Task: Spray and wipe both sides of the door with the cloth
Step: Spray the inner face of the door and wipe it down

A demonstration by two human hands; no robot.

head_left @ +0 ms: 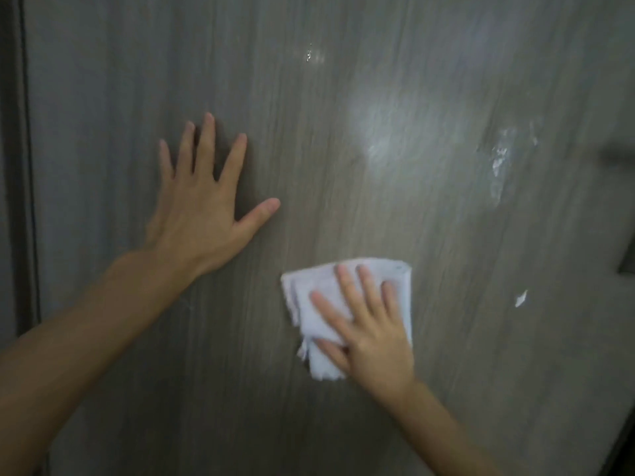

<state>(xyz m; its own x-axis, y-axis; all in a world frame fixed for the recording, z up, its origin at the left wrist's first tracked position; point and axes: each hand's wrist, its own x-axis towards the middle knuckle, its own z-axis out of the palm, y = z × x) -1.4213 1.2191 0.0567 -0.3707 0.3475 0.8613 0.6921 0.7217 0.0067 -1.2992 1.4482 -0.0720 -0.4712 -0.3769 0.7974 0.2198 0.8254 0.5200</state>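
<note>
Against the door (pixel 343 97), both hands lie flat on its grey wood-grain face, which fills nearly the whole view.

Left hand (pixel 202 214): palm on the panel, left of centre, fingers spread and pointing up, thumb out to the right. It grips nothing. The bare forearm runs down to the lower left corner.

Right hand (pixel 371 334): lower and to the right, pressed flat on the cloth (pixel 319 304). The fingers lie extended over the cloth rather than curled round it; the thumb lies along the cloth's lower left edge. The cloth is pinned between palm and door, not clenched.

Cloth: white, folded into a rough rectangle of several layers, with loose edges showing at the left and bottom. It lies on the door face, below and to the right of the left hand, well apart from it.

Door surface: a pale sheen (pixel 381 132) sits above the cloth, near centre. Whitish streaks (pixel 498 159) mark the panel to the upper right, and a small white fleck (pixel 520 298) lies right of the cloth. A small glint (pixel 309 55) shows near the top. These may be spray droplets or residue; blur prevents a firm reading.

Edges: a dark vertical seam (pixel 29 166) runs down the left side. A dark blurred shape (pixel 622 156), possibly the handle, sits at the right edge.
</note>
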